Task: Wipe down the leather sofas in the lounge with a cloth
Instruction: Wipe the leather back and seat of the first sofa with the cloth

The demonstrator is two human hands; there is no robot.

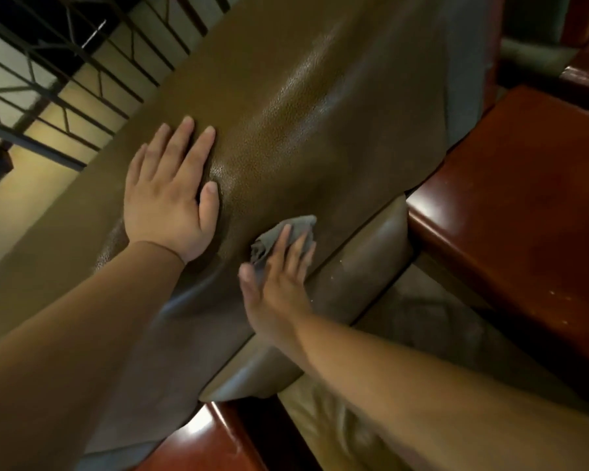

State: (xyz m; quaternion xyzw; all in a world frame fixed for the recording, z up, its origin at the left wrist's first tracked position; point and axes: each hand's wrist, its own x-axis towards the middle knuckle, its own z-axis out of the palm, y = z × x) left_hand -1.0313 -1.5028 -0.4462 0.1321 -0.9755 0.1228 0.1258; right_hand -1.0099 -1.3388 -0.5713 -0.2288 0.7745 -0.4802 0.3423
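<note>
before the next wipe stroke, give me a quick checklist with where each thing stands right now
1. Cloth under the wiping hand: ok, the right hand presses it with straight fingers.
2. Cloth on leather, not wood: ok, it lies on the sofa back, just above the cushion roll.
3. Leather braced: ok, the left hand lies flat on it.
4. Path ahead free: ok, nothing lies on the leather above the cloth.
5. Cloth damp or clean: cannot tell.
6. Wooden armrest out of the stroke: ok, it is off to the side.
</note>
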